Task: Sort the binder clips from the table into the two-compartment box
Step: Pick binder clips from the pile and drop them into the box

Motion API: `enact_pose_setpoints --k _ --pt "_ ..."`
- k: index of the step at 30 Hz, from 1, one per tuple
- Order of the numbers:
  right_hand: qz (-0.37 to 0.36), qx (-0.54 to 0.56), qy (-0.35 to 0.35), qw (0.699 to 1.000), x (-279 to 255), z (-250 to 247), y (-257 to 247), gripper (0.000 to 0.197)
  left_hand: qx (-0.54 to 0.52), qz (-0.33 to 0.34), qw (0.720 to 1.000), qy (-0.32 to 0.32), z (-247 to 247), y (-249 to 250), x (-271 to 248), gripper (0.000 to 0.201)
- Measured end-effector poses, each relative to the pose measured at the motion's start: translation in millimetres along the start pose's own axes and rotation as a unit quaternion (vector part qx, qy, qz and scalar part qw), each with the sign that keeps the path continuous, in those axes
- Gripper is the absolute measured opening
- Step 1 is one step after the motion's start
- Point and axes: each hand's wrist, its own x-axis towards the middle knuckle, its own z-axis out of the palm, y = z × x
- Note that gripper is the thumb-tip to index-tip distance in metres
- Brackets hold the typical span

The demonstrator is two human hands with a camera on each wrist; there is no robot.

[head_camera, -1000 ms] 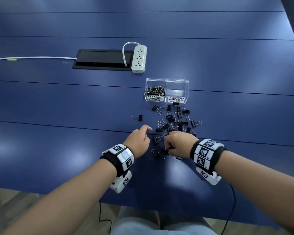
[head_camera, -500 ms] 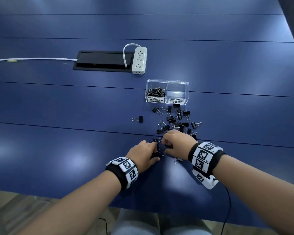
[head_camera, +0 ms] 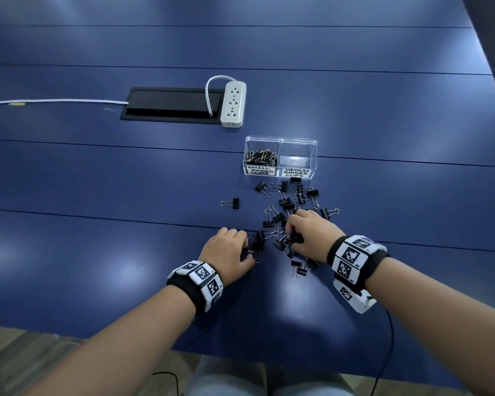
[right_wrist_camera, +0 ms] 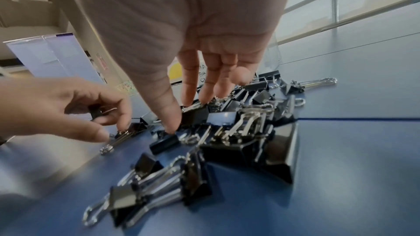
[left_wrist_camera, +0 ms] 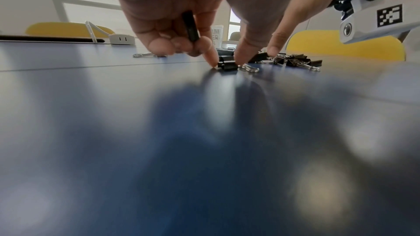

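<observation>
A clear two-compartment box stands on the blue table. Its left side, labelled SMALL, holds several small black clips; the MEDIUM side shows none. Black binder clips lie scattered in front of it, one clip apart to the left. My left hand is at the pile's near left edge. It keeps one clip under curled fingers and pinches another clip on the table. My right hand reaches down into the pile, thumb and fingers around a clip.
A white power strip and a black cable hatch lie beyond the box, with a white cable running left. The table's near edge is just below my forearms. Yellow chairs stand past the far side.
My left hand moved right to the pile's edge and closed on clips. My right hand shifted slightly forward within the pile.
</observation>
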Motion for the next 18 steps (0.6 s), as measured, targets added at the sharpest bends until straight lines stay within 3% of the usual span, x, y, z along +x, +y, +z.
enact_pose_setpoints --k 4,8,12,18 --pt "0.003 0.012 0.014 1.0 1 3 -2 0.019 0.016 -0.021 1.0 -0.011 3 6 5 0.033" --pt "-0.001 0.042 0.046 0.998 -2 0 -7 0.008 -0.053 -0.059 0.996 -0.033 3 6 10 0.028" --pt "0.008 -0.078 -0.034 0.996 -12 5 -18 0.027 -0.143 -0.102 0.983 -0.049 3 2 14 0.028" --pt "0.013 -0.078 -0.021 0.997 -13 20 -22 0.027 -0.183 -0.108 0.975 -0.06 -5 -1 20 0.02"
